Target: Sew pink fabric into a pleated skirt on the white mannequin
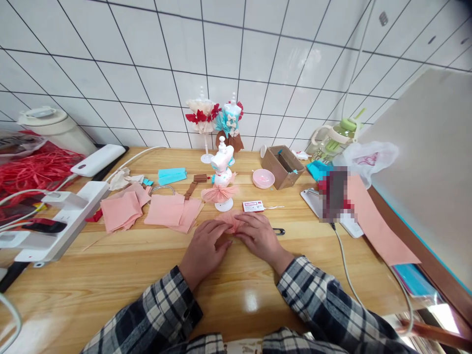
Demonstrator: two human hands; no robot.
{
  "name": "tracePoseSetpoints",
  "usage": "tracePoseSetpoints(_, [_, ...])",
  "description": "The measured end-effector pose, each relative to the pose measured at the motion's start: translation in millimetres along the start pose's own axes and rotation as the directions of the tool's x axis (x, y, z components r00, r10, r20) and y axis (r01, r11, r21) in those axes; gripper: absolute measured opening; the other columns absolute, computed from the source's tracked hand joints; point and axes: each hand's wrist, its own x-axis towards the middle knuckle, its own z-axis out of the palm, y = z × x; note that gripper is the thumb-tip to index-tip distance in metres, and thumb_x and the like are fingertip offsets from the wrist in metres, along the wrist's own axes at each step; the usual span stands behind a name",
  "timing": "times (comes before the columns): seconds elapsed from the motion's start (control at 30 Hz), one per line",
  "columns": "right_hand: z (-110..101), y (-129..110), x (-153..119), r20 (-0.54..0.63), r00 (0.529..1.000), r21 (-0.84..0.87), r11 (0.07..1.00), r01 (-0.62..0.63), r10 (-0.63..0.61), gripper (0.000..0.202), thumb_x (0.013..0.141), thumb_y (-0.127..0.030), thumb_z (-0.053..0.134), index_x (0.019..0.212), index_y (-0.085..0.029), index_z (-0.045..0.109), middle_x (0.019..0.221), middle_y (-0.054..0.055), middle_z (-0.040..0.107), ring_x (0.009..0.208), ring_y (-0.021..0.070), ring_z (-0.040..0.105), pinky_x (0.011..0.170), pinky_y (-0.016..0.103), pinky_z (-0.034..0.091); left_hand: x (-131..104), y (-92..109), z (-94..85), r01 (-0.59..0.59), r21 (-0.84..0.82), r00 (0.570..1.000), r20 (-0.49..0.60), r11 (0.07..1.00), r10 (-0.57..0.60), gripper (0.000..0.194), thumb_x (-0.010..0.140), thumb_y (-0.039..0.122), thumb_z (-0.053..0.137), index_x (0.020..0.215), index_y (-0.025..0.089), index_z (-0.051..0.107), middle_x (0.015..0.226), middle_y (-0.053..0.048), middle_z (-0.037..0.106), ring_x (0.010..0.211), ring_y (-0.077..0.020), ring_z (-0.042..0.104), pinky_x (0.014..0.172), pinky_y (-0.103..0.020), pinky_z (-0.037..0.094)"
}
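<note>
Near the middle of the table, a gathered piece of pink crepe paper lies between my two hands. My left hand has its fingers bent in on the near left side of the paper. With fingers pinched together, my right hand grips the paper's right side. The fingertips partly cover the paper's folds. Just beyond stands a small white dress-form stand with a pleated pink paper skirt. Square pink paper sheets lie left of my left hand.
Two decorated dress forms stand by the tiled wall. A pink bowl, a cardboard box, a small white-and-red box and black scissors or clip lie to the right. A power strip with cables occupies the left.
</note>
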Motion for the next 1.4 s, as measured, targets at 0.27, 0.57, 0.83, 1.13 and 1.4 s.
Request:
tracePoseSetpoints(0.27, [-10.7, -26.4, -2.4, -0.183, 0.975, 0.018, 0.991, 0.133, -0.127, 0.019, 0.088, -0.019, 0.062, 0.1, -0.03, 0.071, 0.119, 0.002, 0.069, 0.108, 0.019, 0.06, 0.093, 0.039, 0.046, -1.7, 6.2, -7.0, -0.059, 0.084, 0.992, -0.111, 0.995, 0.068, 0.015, 0.086, 0.026, 0.064, 0.098, 0.027, 0.072, 0.103, -0.003, 0.074, 0.104, -0.0238, 0.062, 0.109, -0.052, 0.028])
tracePoseSetpoints(0.57, [-6.3, -51.6, -3.5, -0.258, 0.966, 0.079, 0.997, -0.001, 0.021, 0.012, 0.092, -0.025, 0.06, 0.098, -0.026, 0.07, 0.113, 0.006, 0.07, 0.09, 0.0167, 0.066, 0.08, 0.035, 0.05, -7.2, 10.8, -15.0, -0.09, 0.095, 0.971, -0.214, 0.991, 0.109, 0.012, 0.084, 0.023, 0.064, 0.081, 0.028, 0.074, 0.079, 0.001, 0.076, 0.086, -0.0201, 0.065, 0.109, -0.051, 0.029])
tracePoseSetpoints(0.83, [-3.5, -53.5, -3.7, -0.29, 0.953, 0.154, 0.987, -0.045, 0.089, 0.013, 0.091, -0.025, 0.061, 0.099, -0.025, 0.071, 0.103, 0.005, 0.073, 0.093, 0.0182, 0.068, 0.081, 0.035, 0.051, -5.9, 15.5, -16.0, -0.083, 0.021, 0.972, -0.217, 0.996, 0.086, 0.01, 0.084, 0.022, 0.063, 0.086, 0.024, 0.072, 0.083, -0.001, 0.075, 0.085, -0.0192, 0.065, 0.106, -0.047, 0.034])
tracePoseSetpoints(1.13, [0.8, -52.9, -6.8, -0.367, 0.912, 0.254, 0.963, -0.093, 0.184, 0.015, 0.089, -0.023, 0.063, 0.096, -0.029, 0.075, 0.099, 0.004, 0.073, 0.086, 0.0168, 0.067, 0.077, 0.034, 0.054, -4.8, 16.1, -17.3, -0.144, -0.019, 0.945, -0.301, 0.989, 0.132, 0.01, 0.082, 0.016, 0.066, 0.082, 0.024, 0.071, 0.08, 0.0, 0.075, 0.081, -0.016, 0.068, 0.105, -0.043, 0.038])
tracePoseSetpoints(1.4, [3.8, -65.7, -4.2, -0.341, 0.904, 0.336, 0.931, -0.14, 0.259, 0.012, 0.09, -0.02, 0.061, 0.096, -0.024, 0.07, 0.105, 0.007, 0.07, 0.097, 0.0183, 0.065, 0.086, 0.035, 0.053, -5.6, 18.2, -20.9, -0.168, -0.081, 0.935, -0.329, 0.982, 0.133, 0.01, 0.079, 0.013, 0.067, 0.079, 0.022, 0.07, 0.079, -0.001, 0.074, 0.079, -0.016, 0.067, 0.103, -0.042, 0.042])
